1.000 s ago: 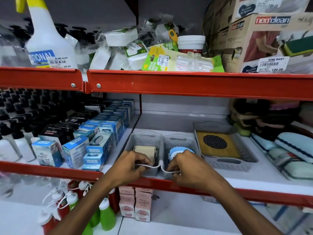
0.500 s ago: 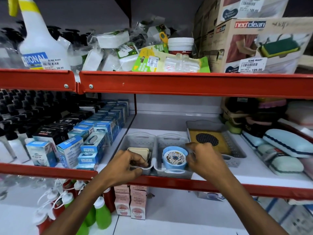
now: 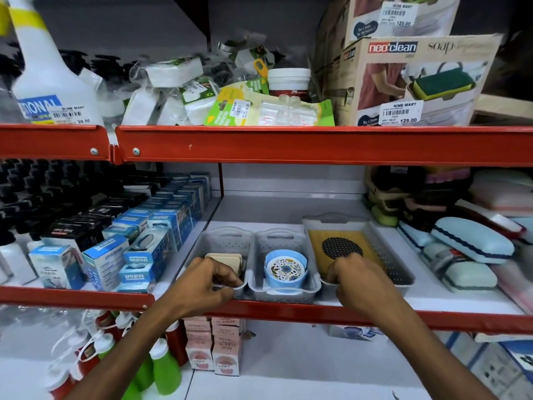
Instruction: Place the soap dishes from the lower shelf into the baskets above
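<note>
Baskets of clear plastic stand in a row at the front of the middle shelf [image 3: 432, 298], which is white with a red front edge. The left basket [image 3: 227, 241] holds a stack of beige soap dishes [image 3: 226, 259], standing on edge near its front wall. The middle basket [image 3: 284, 290], touching the left one, holds a round blue soap dish [image 3: 285, 269] with a flowered white top, tilted toward the camera. To the right sits a wider tray [image 3: 398, 264] with a yellow soap dish [image 3: 340, 245] lying flat in it, a black dotted disc at its centre.

The left hand [image 3: 206, 284] is curled over the front rim of the left basket, fingers and thumb pinching that rim just in front of the beige dishes. The right hand [image 3: 354, 277] is closed over the front left corner of the tray, fingers bent down onto its rim and covering the near end of the yellow dish; whether it pinches the rim or the dish, I cannot tell.

Blue boxes [image 3: 138, 255] fill the shelf to the left of the baskets, and pale blue cases [image 3: 473, 243] lie well to the right. Below the red edge, pink cartons [image 3: 213, 347] and green bottles [image 3: 165, 373] stand on the lower shelf.
</note>
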Available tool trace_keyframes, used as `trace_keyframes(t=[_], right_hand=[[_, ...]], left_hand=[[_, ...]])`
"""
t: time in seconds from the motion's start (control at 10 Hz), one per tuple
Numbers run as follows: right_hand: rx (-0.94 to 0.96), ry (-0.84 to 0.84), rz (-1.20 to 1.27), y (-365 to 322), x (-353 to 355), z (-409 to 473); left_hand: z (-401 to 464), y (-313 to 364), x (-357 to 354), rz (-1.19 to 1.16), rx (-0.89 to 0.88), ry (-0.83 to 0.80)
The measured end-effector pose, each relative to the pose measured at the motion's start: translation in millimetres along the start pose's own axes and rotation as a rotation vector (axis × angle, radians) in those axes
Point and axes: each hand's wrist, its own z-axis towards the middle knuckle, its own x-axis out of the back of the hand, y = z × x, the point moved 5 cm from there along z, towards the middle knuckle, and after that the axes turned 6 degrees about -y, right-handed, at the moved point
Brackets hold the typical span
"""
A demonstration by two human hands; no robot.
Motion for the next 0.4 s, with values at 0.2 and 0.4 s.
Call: trace_keyframes(t=[0.2, 0.4], right_hand=[[0.084, -0.042, 0.041, 1, -3, -10], [0.112, 0.095, 0.086, 0, 21, -23]], left_hand=[[1, 1, 0, 0.029, -0.014, 0.003], [-9, 34, 15, 0.204, -0.192, 0.175]])
